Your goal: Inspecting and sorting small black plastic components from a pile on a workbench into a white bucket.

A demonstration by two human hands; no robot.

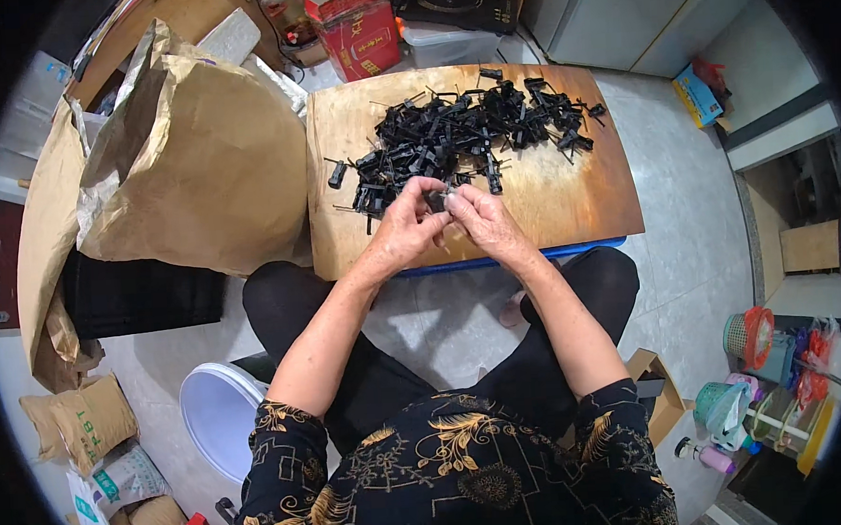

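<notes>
Over the near edge of a low wooden table point(568, 200), my two hands meet around a small black plastic part point(436, 201). My left hand point(407, 221) pinches it between thumb and fingers. From the other side, the thumb and fingertips of my right hand point(482, 218) close on the same part. Its exact shape is mostly hidden by my fingers. Just beyond my hands lies a wide heap of similar black plastic parts point(443, 135), many with thin rods sticking out. A single black part point(338, 173) sits apart at the heap's left.
A large open brown paper sack point(201, 169) stands against the table's left side. On the floor at lower left is a white bucket point(219, 417). A red box point(354, 31) stands behind the table, and an open cardboard box point(666, 407) sits by my right leg.
</notes>
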